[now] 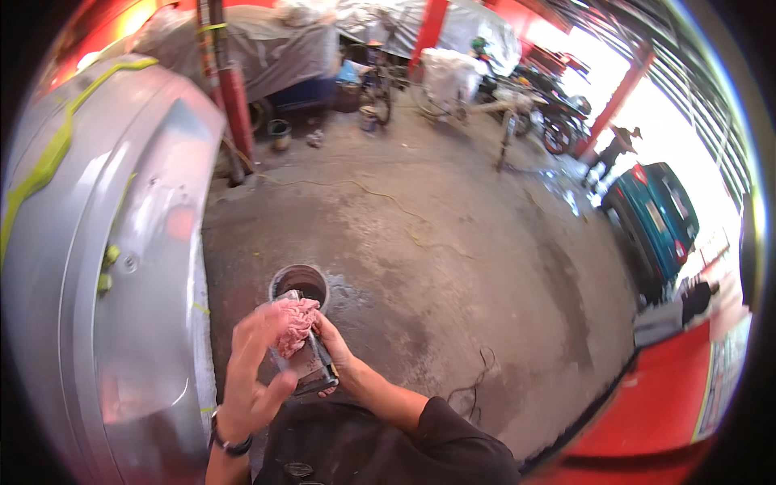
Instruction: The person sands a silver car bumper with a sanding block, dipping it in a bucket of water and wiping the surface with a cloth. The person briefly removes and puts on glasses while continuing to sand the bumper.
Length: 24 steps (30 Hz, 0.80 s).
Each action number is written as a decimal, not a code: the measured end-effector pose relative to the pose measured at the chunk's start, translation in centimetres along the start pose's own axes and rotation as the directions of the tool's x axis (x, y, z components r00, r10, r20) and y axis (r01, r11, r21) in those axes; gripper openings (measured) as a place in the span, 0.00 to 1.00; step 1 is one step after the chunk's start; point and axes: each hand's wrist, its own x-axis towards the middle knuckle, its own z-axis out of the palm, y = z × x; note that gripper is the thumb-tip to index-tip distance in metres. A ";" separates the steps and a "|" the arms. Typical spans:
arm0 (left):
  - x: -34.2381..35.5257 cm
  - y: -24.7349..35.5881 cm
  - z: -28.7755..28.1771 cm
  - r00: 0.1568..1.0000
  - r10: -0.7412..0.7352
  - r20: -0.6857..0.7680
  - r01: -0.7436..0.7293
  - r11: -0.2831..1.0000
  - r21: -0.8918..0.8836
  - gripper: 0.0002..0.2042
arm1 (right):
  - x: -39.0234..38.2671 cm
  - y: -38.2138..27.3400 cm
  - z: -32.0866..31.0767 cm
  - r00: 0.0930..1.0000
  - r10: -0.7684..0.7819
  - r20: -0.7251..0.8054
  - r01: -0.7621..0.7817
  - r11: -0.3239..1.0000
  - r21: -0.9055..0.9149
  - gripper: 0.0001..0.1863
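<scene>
Low in the middle, my right hand (336,343) grips a flat dark block (310,364) with a brownish-grey face; its kind is not clear. A crumpled pink cloth (296,326) lies bunched against the block's far end. Beside the cloth is my left hand (252,356), fingers stretched and thumb apart, slightly blurred. Its fingertips meet the cloth's left edge, and I cannot tell whether they press on it. Just beyond both hands a round bucket (301,273) with dark contents stands on the floor, partly hidden by the cloth.
A silver-grey car body (153,267) with yellow-green tape fills the left side. A red post (235,121) rises behind it. Covered vehicles (283,61) and motorcycles (558,113) line the back. A yellow cord (364,190) crosses the concrete. Right are a teal car (655,218) and a person (618,153).
</scene>
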 end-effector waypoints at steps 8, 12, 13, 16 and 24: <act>-4.9 5.0 -3.3 0.846 0.445 0.294 -0.142 0.720 -0.680 0.18 | -7.0 -8.1 -5.1 0.966 -0.257 0.015 0.258 0.963 -0.081 0.35; -6.9 4.0 -6.4 0.829 0.119 0.547 0.183 0.866 -0.466 0.09 | -9.9 -8.4 -5.1 0.904 -0.425 -0.047 0.421 0.903 -0.084 0.34; -6.8 4.0 -6.5 0.812 0.034 0.583 0.253 0.880 -0.403 0.09 | -10.0 -8.4 -5.0 0.895 -0.442 -0.054 0.437 0.895 -0.084 0.33; -6.4 3.8 -6.2 0.747 -0.114 0.655 0.379 0.883 -0.278 0.08 | -9.7 -8.2 -6.7 0.871 -0.490 -0.039 0.484 0.869 -0.104 0.36; -2.8 0.0 -5.5 0.660 0.081 0.746 0.313 0.874 -0.372 0.12 | -8.9 -7.3 -9.7 0.768 -0.609 -0.197 0.602 0.792 -0.101 0.37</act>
